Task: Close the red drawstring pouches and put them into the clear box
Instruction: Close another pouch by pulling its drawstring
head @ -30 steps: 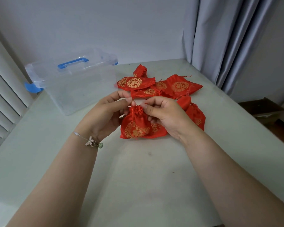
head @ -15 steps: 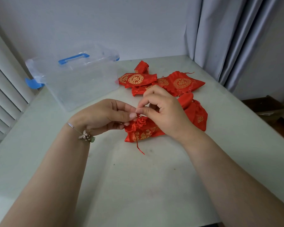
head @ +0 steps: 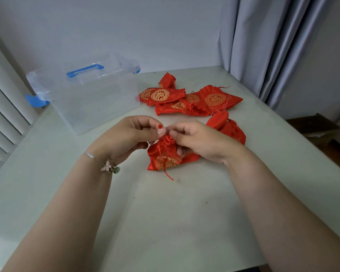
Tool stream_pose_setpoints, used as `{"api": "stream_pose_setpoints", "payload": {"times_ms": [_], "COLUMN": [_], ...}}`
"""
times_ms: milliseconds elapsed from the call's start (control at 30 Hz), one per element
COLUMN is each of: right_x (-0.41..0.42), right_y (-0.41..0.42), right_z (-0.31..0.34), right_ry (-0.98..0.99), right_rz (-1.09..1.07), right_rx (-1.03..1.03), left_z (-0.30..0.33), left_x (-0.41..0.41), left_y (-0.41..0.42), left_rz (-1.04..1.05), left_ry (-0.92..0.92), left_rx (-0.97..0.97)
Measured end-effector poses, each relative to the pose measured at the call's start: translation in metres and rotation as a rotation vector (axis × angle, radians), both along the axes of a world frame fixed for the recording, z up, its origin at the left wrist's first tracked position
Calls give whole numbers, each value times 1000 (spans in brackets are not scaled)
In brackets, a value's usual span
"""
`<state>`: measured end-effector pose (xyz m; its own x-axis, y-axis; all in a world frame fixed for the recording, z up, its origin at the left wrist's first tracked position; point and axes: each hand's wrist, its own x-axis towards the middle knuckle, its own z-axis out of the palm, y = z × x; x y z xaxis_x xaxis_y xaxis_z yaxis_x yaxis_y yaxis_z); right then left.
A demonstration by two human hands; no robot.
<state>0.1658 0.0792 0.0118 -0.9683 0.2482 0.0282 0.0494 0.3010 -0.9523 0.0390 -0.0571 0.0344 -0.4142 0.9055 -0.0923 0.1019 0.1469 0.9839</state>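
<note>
A red pouch with gold print (head: 166,158) lies on the table in front of me, its neck gathered tight. My left hand (head: 129,134) pinches the red drawstring just above the neck, a small loop showing over my thumb. My right hand (head: 196,140) pinches the cord at the neck from the right and partly covers the pouch. One cord end trails down toward me. Several more red pouches (head: 190,101) lie in a heap behind, and another (head: 230,128) sits behind my right hand. The clear box (head: 90,99) stands at the back left with nothing visible inside.
The box's clear lid with a blue handle (head: 84,70) leans behind the box. Grey curtains (head: 273,46) hang at the right past the table edge. A cardboard box (head: 314,126) sits on the floor to the right. White slats (head: 6,107) line the left.
Both hands moved from gathering the pouch's neck to pinching its drawstring. The neck is now cinched tight and a cord end hangs loose below the pouch.
</note>
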Motion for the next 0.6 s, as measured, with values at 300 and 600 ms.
{"api": "stream_pose_setpoints", "payload": {"times_ms": [300,600], "right_x": [-5,-10], "right_y": [-6,-2], "right_z": [0,-1], "right_ry": [242,567], "right_rz": [-217,-229], "right_rx": [155,839], "left_z": [4,6], "left_x": [2,3], "left_y": [1,0], "left_rz": [124,242], "left_ry": [-27,-34], "left_rx": [43,-78]}}
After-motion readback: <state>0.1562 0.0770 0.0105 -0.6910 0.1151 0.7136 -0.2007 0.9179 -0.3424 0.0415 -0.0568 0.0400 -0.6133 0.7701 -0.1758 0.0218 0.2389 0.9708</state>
